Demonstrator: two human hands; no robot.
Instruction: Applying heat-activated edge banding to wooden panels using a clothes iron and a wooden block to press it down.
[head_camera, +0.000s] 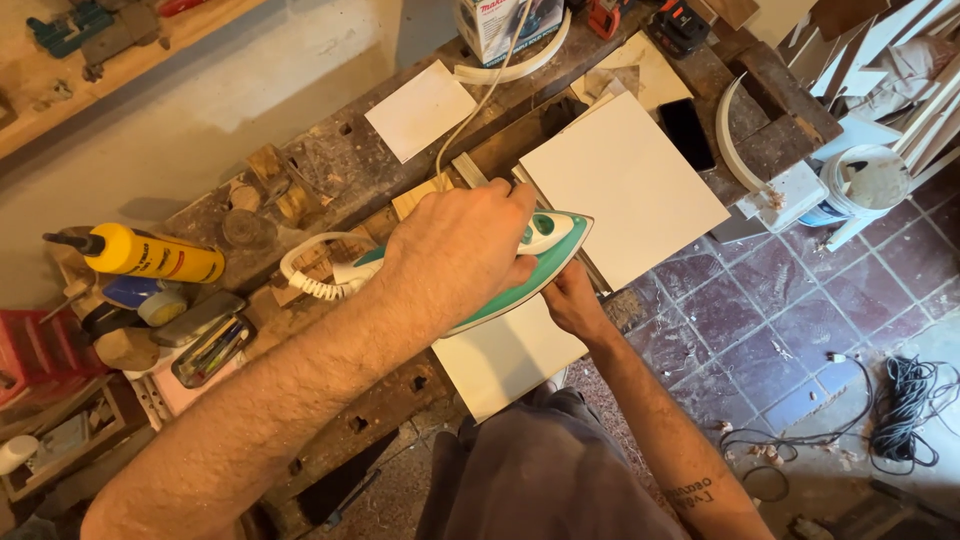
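Note:
My left hand (458, 252) is closed around the handle of a green and white clothes iron (552, 243), which lies flat on the workbench (330, 165). The iron's nose points toward a large white panel (622, 185). Its white coiled cord (308, 275) trails off to the left. My right hand (572, 300) sits just under the iron's edge, pressing on a smaller white panel (505, 358) that hangs over the bench's front. What lies directly beneath the iron is hidden.
On the bench are a small white square panel (420, 108), a black phone (686, 132), a curled white edging strip (728, 130) and a yellow sealant cartridge (150, 255). A white bucket (862, 183) and a coiled black cable (905, 395) are on the tiled floor at right.

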